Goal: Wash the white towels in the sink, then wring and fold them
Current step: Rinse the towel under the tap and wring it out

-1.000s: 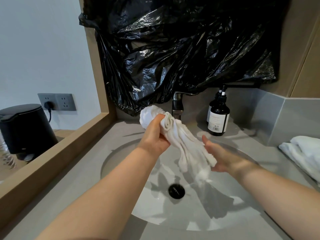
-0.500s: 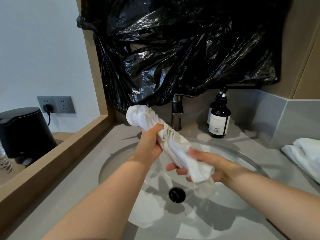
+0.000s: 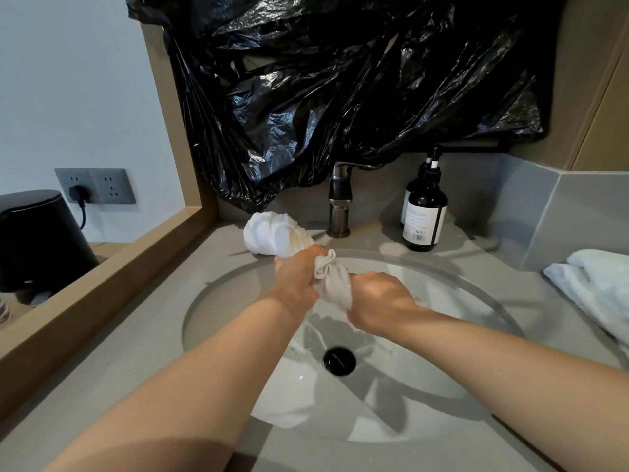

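Nearest to me, two bare forearms reach over the front edge of the grey desk (image 3: pixel 136 352) and over the white sink (image 3: pixel 442 403) that is set in it. The black drain (image 3: pixel 339 361) lies at the bottom of the sink, below the hands. The hands are above the sink, close together. The left hand (image 3: pixel 296 277) and the right hand (image 3: pixel 377 303) each close tightly around the same white towel (image 3: pixel 275 235), which is twisted like a rope between them. One bunched end of it sticks out behind the left hand, toward the back edge of the desk. At the right edge of the desk lies a pile of more white towels (image 3: pixel 599 284), well apart from the sink. Behind the sink stands a dark metal faucet (image 3: pixel 339 202), and to its right a dark pump bottle (image 3: pixel 423 212) with a second one just behind. Above the back edge hangs a crinkled black plastic sheet (image 3: pixel 340 97).
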### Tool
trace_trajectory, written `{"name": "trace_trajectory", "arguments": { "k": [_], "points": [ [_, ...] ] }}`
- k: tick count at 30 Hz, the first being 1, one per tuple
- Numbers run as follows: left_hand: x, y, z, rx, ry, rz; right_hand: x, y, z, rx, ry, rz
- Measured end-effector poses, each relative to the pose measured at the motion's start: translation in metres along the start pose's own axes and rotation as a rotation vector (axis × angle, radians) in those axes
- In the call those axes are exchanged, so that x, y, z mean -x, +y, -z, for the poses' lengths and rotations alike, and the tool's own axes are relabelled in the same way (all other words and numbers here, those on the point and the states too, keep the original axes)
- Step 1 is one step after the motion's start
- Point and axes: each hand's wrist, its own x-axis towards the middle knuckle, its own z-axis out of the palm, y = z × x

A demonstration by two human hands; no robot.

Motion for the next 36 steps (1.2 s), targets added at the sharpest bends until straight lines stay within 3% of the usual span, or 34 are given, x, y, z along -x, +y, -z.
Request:
{"name": "trace_trajectory", "arguments": {
  "k": [5,7,13,19,26,36],
  "points": [
    [0.005,-0.003,-0.001,0.005,0.022,0.013,-0.006,0.005,-0.004,0.115,-0.027,0.037],
    [0.005,0.003,-0.002,0.063,-0.042,0.015,-0.013,0.009,-0.005,0.087,0.014,0.022],
    [0.015,0.021,-0.014,0.115,-0.177,-0.009,-0.020,0.031,0.000,-0.257,0.114,-0.180],
    [0.027,0.024,-0.018,0.083,-0.178,0.026,-0.018,0.040,-0.009,-0.679,-0.115,-0.257],
    [0.028,0.022,-0.015,0.118,-0.197,0.027,-0.020,0.029,-0.013,-0.578,-0.061,-0.345],
    [0.023,0.029,-0.008,0.148,-0.235,-0.038,-0.018,0.034,-0.015,-0.525,-0.022,-0.239]
  ]
}}
